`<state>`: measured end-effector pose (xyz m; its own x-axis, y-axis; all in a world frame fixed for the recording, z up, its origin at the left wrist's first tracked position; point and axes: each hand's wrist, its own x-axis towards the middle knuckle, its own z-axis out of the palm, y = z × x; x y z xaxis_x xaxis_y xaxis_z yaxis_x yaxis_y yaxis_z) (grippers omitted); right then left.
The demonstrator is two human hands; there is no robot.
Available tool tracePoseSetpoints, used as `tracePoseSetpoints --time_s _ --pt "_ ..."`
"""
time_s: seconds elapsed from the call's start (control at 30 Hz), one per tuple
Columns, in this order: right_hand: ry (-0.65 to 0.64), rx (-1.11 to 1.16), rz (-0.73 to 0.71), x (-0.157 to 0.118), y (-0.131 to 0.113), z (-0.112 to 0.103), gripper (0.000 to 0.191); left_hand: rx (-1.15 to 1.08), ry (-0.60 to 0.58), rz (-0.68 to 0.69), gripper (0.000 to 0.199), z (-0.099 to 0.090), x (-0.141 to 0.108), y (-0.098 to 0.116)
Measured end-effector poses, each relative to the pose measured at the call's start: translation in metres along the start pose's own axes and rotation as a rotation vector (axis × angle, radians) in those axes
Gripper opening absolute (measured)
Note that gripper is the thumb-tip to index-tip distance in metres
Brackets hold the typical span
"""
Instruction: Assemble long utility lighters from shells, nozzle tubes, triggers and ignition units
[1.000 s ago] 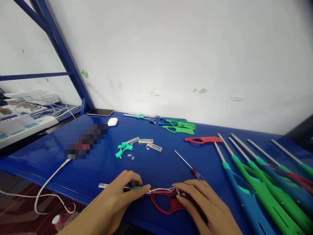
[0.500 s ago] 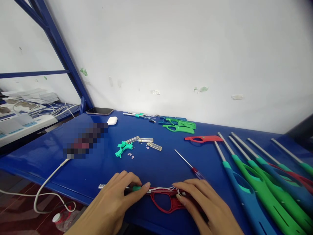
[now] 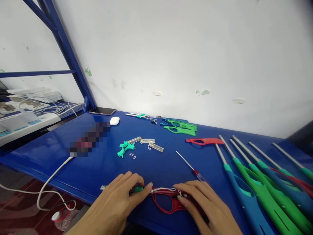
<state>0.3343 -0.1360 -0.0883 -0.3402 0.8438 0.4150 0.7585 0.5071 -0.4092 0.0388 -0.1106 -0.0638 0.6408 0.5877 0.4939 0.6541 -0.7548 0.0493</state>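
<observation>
A red lighter half-shell (image 3: 174,206) lies near the front edge of the blue table, its open trigger loop between my hands. White wires (image 3: 164,189) run along its upper side. My left hand (image 3: 127,195) pinches the metal tube with its green collar (image 3: 138,189) at the shell's left end; the tube's tip sticks out to the left. My right hand (image 3: 204,204) has thumb and fingers closed on the wires and the shell's right part, which the hand mostly hides.
A screwdriver (image 3: 188,164) lies behind my right hand. Several assembled lighters (image 3: 244,192) fill the right side. Clear fuel tanks (image 3: 156,147), green pieces (image 3: 126,148), green shells (image 3: 179,130) and a red shell (image 3: 204,141) lie further back. A phone (image 3: 102,111) is back left.
The whole view has shifted slightly, so objects appear a little to the right and lower. Both hands keep nearly the same hold on the red shell, tube and wires.
</observation>
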Motion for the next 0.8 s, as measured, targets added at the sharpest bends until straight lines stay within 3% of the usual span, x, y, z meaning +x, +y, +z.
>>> tracePoseSetpoints --time_s 0.27,0.47,0.57,0.8 --pt "0.008 0.015 0.018 0.002 -0.004 0.001 0.028 0.044 -0.082 0.006 0.074 -0.006 0.002 -0.002" --pt "-0.027 0.046 0.040 0.002 -0.005 -0.001 0.028 -0.016 0.003 0.013 0.065 0.012 -0.006 -0.013" --pt "-0.048 0.055 0.048 0.001 -0.005 -0.002 0.028 -0.026 -0.014 0.036 0.060 0.018 -0.011 -0.019" --pt "-0.062 0.073 0.055 0.002 -0.005 -0.004 0.027 -0.011 -0.082 -0.028 0.069 0.010 -0.011 -0.011"
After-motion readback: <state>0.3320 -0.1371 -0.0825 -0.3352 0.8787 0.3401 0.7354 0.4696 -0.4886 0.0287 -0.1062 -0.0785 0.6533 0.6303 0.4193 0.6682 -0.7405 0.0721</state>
